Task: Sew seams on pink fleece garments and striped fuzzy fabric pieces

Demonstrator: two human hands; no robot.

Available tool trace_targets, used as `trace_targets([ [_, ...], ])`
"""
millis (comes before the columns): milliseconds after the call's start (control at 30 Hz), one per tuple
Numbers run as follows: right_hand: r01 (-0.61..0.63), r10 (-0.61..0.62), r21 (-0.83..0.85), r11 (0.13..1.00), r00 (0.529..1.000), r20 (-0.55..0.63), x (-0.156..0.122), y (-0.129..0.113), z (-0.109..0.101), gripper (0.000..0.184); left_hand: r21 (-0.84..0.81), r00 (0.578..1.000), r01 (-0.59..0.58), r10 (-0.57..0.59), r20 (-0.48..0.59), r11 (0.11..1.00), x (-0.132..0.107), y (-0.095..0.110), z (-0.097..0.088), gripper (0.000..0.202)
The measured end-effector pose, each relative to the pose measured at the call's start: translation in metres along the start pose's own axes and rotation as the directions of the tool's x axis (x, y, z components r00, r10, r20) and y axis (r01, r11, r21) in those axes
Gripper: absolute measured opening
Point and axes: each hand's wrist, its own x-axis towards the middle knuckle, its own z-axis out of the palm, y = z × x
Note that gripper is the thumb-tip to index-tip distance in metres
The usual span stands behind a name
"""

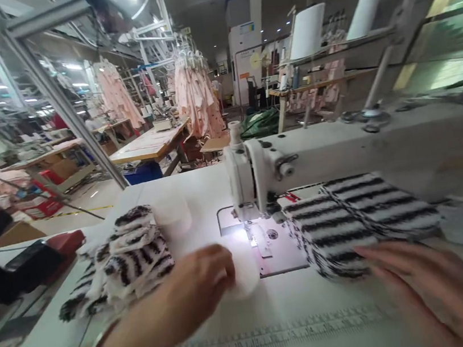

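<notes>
My left hand point(205, 277) is closed, its fingertips pinched at the edge of a thin white rounded piece point(245, 272) beside the needle area. My right hand point(441, 287) has its fingers stretched out, somewhat blurred, with the fingertips at the near edge of a stack of black-and-white striped fuzzy fabric pieces point(335, 233). That stack lies on the right of the lit needle plate point(282, 246) of a white sewing machine point(319, 152). A crumpled heap of the same striped fabric point(135, 256) sits left of my left hand. Another pale rounded piece point(172, 210) lies behind it.
A ruler scale point(288, 332) runs along the front of the white table point(198, 184). White thread cones point(308, 30) stand above the machine. A metal post point(58, 106) rises at the left. Pink garments point(197, 95) hang behind, near a wooden table point(150, 144).
</notes>
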Motion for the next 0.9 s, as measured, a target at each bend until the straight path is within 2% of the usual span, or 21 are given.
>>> trace_targets([
  [67, 0.096, -0.095, -0.038, 0.995, 0.995, 0.028, 0.015, 0.003, 0.006, 0.022, -0.042, 0.997, -0.082, 0.083, 0.011, 0.996, -0.01, 0.001, 0.033, 0.014],
  [133, 0.132, -0.128, -0.062, 0.989, 0.99, 0.058, 0.025, 0.006, 0.014, 0.022, -0.094, 0.993, -0.113, 0.109, -0.041, 0.989, -0.018, 0.001, 0.049, 0.014],
  [233, 0.078, -0.071, -0.052, 0.996, 0.99, 0.124, 0.039, 0.01, 0.019, 0.02, -0.25, 0.998, -0.053, 0.042, -0.051, 0.967, -0.017, 0.011, 0.042, 0.015],
  [300, 0.028, -0.023, -0.029, 0.999, 0.986, 0.166, 0.051, 0.01, 0.015, 0.018, -0.471, 0.998, 0.038, -0.014, 0.053, 0.881, -0.006, 0.027, 0.031, 0.016],
  [333, 0.014, -0.009, -0.024, 1.0, 0.985, 0.174, 0.058, 0.008, 0.01, 0.017, -0.625, 0.991, 0.108, -0.031, 0.133, 0.773, 0.002, 0.036, 0.028, 0.017],
  [367, 0.01, -0.006, -0.022, 1.0, 0.985, 0.173, 0.064, 0.004, 0.005, 0.016, -0.776, 0.975, 0.196, -0.033, 0.221, 0.599, 0.011, 0.045, 0.027, 0.021],
  [400, 0.022, -0.018, -0.018, 1.0, 0.985, 0.169, 0.07, -0.001, -0.001, 0.016, -0.885, 0.952, 0.29, -0.02, 0.304, 0.365, 0.022, 0.054, 0.028, 0.027],
  [467, 0.097, -0.096, -0.001, 0.995, 0.982, 0.165, 0.075, -0.016, -0.013, 0.017, -0.897, 0.904, 0.427, 0.035, 0.426, -0.115, 0.042, 0.067, 0.036, 0.043],
  [500, 0.152, -0.153, 0.02, 0.988, 0.971, 0.183, 0.074, -0.024, -0.019, 0.018, -0.85, 0.89, 0.447, 0.046, 0.453, -0.28, 0.049, 0.071, 0.041, 0.047],
  [533, 0.196, -0.203, 0.054, 0.979, 0.957, 0.208, 0.071, -0.032, -0.024, 0.019, -0.815, 0.885, 0.442, 0.035, 0.464, -0.376, 0.055, 0.073, 0.046, 0.045],
  [567, 0.223, -0.24, 0.095, 0.97, 0.941, 0.239, 0.064, -0.038, -0.029, 0.019, -0.805, 0.887, 0.421, 0.006, 0.461, -0.417, 0.057, 0.073, 0.05, 0.039],
  [600, 0.222, -0.25, 0.133, 0.966, 0.933, 0.257, 0.056, -0.043, -0.032, 0.017, -0.818, 0.894, 0.393, -0.034, 0.447, -0.421, 0.057, 0.072, 0.052, 0.031],
  [667, 0.133, -0.18, 0.189, 0.973, 0.95, 0.256, 0.035, -0.049, -0.032, 0.017, -0.865, 0.904, 0.353, -0.107, 0.413, -0.358, 0.047, 0.066, 0.052, 0.023],
  [733, -0.051, -0.026, 0.264, 0.963, 0.959, 0.282, 0.015, -0.052, -0.025, 0.03, -0.891, 0.904, 0.356, -0.136, 0.405, -0.282, 0.031, 0.057, 0.046, 0.024],
  [767, -0.174, 0.062, 0.324, 0.93, 0.943, 0.327, 0.007, -0.055, -0.018, 0.037, -0.9, 0.904, 0.36, -0.147, 0.401, -0.245, 0.023, 0.051, 0.042, 0.025],
  [833, -0.427, 0.195, 0.476, 0.769, 0.865, 0.462, -0.002, -0.065, -0.001, 0.043, -0.92, 0.909, 0.362, -0.163, 0.384, -0.153, 0.011, 0.038, 0.032, 0.026],
  [900, -0.576, 0.237, 0.574, 0.582, 0.796, 0.558, -0.002, -0.077, 0.019, 0.042, -0.941, 0.928, 0.338, -0.177, 0.327, 0.035, 0.006, 0.022, 0.023, 0.025],
])
